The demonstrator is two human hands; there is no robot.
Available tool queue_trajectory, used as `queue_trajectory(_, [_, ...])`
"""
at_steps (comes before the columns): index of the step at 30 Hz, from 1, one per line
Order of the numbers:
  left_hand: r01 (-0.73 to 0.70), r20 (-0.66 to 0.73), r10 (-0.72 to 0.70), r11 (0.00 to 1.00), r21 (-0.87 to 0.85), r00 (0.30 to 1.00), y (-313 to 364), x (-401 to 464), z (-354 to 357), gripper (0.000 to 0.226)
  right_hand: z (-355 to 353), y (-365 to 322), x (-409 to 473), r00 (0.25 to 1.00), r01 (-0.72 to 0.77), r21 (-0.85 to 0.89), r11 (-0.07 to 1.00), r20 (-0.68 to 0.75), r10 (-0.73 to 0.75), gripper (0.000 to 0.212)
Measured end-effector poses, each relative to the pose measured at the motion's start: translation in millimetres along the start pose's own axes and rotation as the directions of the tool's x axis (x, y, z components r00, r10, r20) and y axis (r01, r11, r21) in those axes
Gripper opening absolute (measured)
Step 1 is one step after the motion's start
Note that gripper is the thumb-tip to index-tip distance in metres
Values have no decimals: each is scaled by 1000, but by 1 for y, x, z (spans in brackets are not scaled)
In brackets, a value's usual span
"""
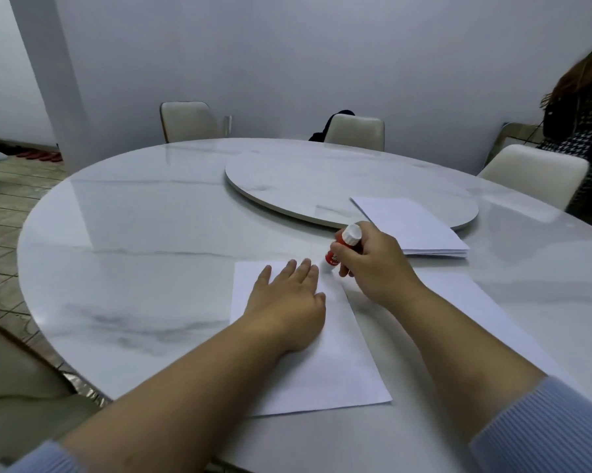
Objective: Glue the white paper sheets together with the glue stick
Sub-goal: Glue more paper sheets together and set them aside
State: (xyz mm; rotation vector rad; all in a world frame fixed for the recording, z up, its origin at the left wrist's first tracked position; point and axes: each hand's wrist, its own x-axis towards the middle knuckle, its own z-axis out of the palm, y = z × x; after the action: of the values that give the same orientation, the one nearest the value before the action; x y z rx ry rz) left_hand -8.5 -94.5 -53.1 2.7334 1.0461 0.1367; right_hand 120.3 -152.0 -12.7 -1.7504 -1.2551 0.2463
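Pressing flat with spread fingers, the left hand point(287, 302) pins a white rectangular paper sheet point(321, 363) to the white marble-patterned round table point(151, 268). Just beyond its fingertips, a red glue stick with a white end point(343, 245) is gripped upright in the closed right hand point(373, 264), tip at the sheet's far edge. Gluing is judged barely begun. A second white sheet point(458, 302) lies under the right forearm; joining is not yet done. A stack of white paper point(414, 227) waits beyond the right hand.
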Motion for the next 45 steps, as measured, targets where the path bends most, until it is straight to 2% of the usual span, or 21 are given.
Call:
queue_trajectory(7, [-3, 1, 3, 1000, 4, 1000, 0, 0, 0, 56, -32, -20, -60, 993, 38, -127, 991, 120, -22, 18])
queue_trajectory(11, [-3, 18, 3, 1000, 12, 1000, -1, 1, 1, 56, -48, -25, -111, 988, 59, -95, 994, 147, -44, 17])
queue_trajectory(13, [-2, 37, 1, 1000, 30, 999, 0, -1, -1, 56, -54, -28, -125, 984, 65, 27, 998, 166, -68, 13])
queue_trajectory(14, [-4, 51, 2, 999, 45, 999, 1, -2, -3, 56, -57, -30, -128, 988, 63, 161, 985, 130, -85, 12])
queue_trajectory(16, [-37, 88, 30, 996, 82, 996, 2, -5, -8, 55, -70, -30, -128, 997, 75, 443, 893, -49, -60, 18])
queue_trajectory(18, [-181, 174, 163, 980, 89, 971, 2, -9, -17, 54, -85, -31, -126, 974, 137, 618, 774, -227, 9, 16])
queue_trajectory(20, [-384, 352, 356, 923, 11, 866, 1, -18, -34, 57, -98, -31, -123, 953, 187, 673, 715, -300, 33, 8])
queue_trajectory(21, [-439, 414, 416, 898, -45, 810, 1, -22, -42, 63, -102, -32, -122, 948, 191, 667, 720, -315, 40, 8])
queue_trajectory(22, [-444, 416, 432, 893, -74, 800, 1, -25, -48, 67, -104, -32, -120, 946, 184, 651, 737, -320, 46, 11])
queue_trajectory(23, [-402, 338, 402, 913, -75, 851, 3, -28, -49, 64, -104, -33, -118, 944, 180, 630, 756, -327, 47, 13])
queue_trajectory(25, [-168, 43, 167, 986, 20, 985, 8, -30, -42, 54, -96, -35, -111, 939, 187, 593, 783, -342, 36, 13])
queue_trajectory(26, [-25, -39, 28, 997, 69, 999, 11, -32, -36, 58, -89, -35, -105, 939, 190, 570, 800, -344, 22, 12])
queue_trajectory(27, [56, -33, -52, 993, 105, 998, 15, -33, -29, 63, -81, -34, -98, 940, 191, 535, 823, -341, 4, 12])
queue_trajectory(28, [62, 31, -66, 990, 124, 997, 17, -33, -21, 66, -72, -33, -90, 945, 190, 490, 851, -327, -23, 11])
queue_trajectory(30, [-15, 162, 1, 997, 82, 987, 15, -34, -12, 64, -54, -28, -74, 961, 169, 401, 900, -269, -61, 7])
queue_trajectory(31, [-57, 175, 46, 997, 59, 983, 10, -35, -11, 63, -47, -24, -67, 969, 146, 360, 921, -239, -61, 2])
queue_trajectory(34, [-144, 135, 135, 988, 57, 982, -1, -38, -10, 61, -30, -9, -50, 983, 74, 270, 960, -179, -25, 7])
queue_trajectory(40, [-152, 157, 140, 986, 70, 978, -1, -39, -11, 61, -15, 8, -42, 996, 11, 170, 985, -92, 5, 6])
queue_trajectory(45, [-141, 171, 127, 988, 69, 977, -1, -38, -11, 62, -31, -2, -61, 998, 66, 59, 996, 5, -66, 7])
